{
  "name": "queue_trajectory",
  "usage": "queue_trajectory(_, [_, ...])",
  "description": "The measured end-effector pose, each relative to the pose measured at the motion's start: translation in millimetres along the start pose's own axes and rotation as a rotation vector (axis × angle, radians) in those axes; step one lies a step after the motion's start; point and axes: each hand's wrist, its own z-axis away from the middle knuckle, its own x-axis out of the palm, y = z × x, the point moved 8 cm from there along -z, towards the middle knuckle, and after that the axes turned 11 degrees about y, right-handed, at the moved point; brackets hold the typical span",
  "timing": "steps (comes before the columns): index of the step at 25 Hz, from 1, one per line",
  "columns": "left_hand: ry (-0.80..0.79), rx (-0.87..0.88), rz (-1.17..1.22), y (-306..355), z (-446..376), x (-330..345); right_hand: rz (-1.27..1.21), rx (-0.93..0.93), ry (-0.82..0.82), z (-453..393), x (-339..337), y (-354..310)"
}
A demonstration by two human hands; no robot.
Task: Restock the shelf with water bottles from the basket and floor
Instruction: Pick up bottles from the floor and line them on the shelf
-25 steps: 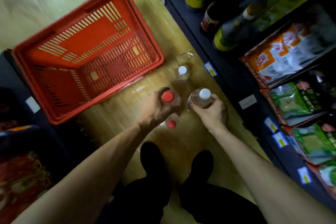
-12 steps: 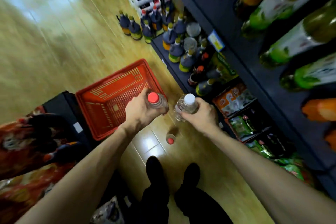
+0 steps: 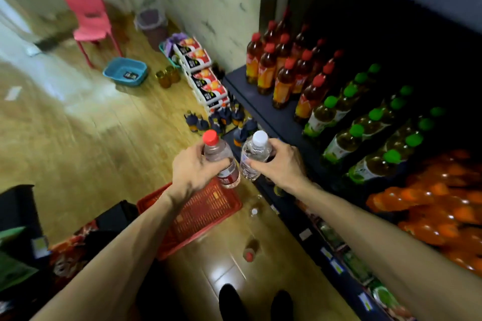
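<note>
My left hand grips a clear water bottle with a red cap, held upright at chest height. Close beside it, my right hand grips a clear water bottle with a white cap. Both bottles hang in the air just left of the dark shelf. Below my left forearm lies the red basket, which looks empty. On the wooden floor stand a red-capped bottle and a white-capped bottle, near the shelf's base.
The shelf holds rows of red-capped tea bottles, green-capped bottles and orange bottles. On the floor further off are dark sauce bottles, stacked boxes, a blue basin, a pink chair and a bin.
I have risen from the floor with a bottle in each hand. The view has swung upward, so the basket and floor bottles now lie far below and the drink shelf is level with my hands.
</note>
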Motion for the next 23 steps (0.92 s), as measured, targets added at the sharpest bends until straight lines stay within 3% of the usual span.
queue_trajectory(4, [0.101,0.073,0.096,69,-24,-72,-0.050,-0.074,0.086,-9,-74,-65])
queue_trajectory(12, [0.263,0.389,0.173,213,-43,-159,-0.200,-0.129,0.377,-24,-219,-150])
queue_trajectory(23, [0.227,0.646,0.406,378,-15,-205,-0.099,-0.136,0.820,6,-394,-198])
